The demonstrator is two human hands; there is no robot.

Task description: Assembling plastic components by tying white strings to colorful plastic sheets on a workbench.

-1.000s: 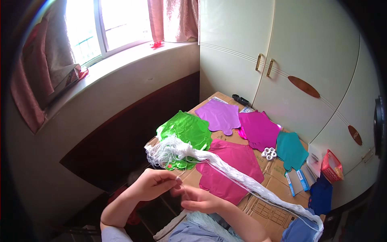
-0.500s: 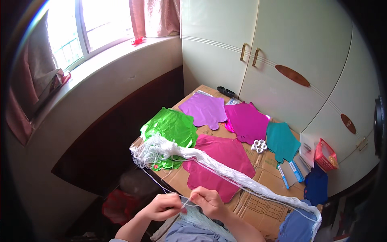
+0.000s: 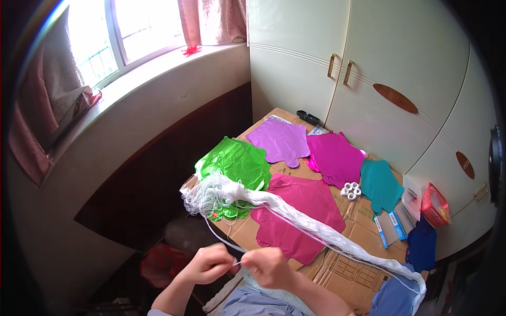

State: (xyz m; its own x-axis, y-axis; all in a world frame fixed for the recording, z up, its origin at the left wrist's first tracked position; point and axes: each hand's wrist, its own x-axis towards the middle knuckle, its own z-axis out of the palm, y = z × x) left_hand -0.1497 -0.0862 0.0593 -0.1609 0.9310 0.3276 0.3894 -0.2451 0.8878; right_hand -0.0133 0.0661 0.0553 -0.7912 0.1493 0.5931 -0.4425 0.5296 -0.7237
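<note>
Over the near edge of the table, my left hand [image 3: 210,265] is closed on a thin white cord [image 3: 236,263]. My right hand [image 3: 269,267], also closed and slightly blurred, grips the same cord just beside it. A short stretch of cord runs between the two fists. Another strand [image 3: 221,238] leads from the tangled end of a thick white hank of cord [image 3: 295,216] down to my hands. The hank lies diagonally across a pink sheet [image 3: 301,203], with its loopy end over a shiny green sheet [image 3: 232,160].
Cardboard [image 3: 363,216] covers the table. Purple [image 3: 278,141], magenta [image 3: 337,158], teal [image 3: 380,184] and blue [image 3: 394,296] sheets lie around it. White rings [image 3: 350,191], small blue-and-white boxes [image 3: 397,226] and a red basket [image 3: 435,204] sit at right. Behind stands a white cabinet [image 3: 400,58].
A crossed loop of cord between my hands has become a short, straight stretch. My right hand has turned so its back shows more. The whole view has shifted slightly.
</note>
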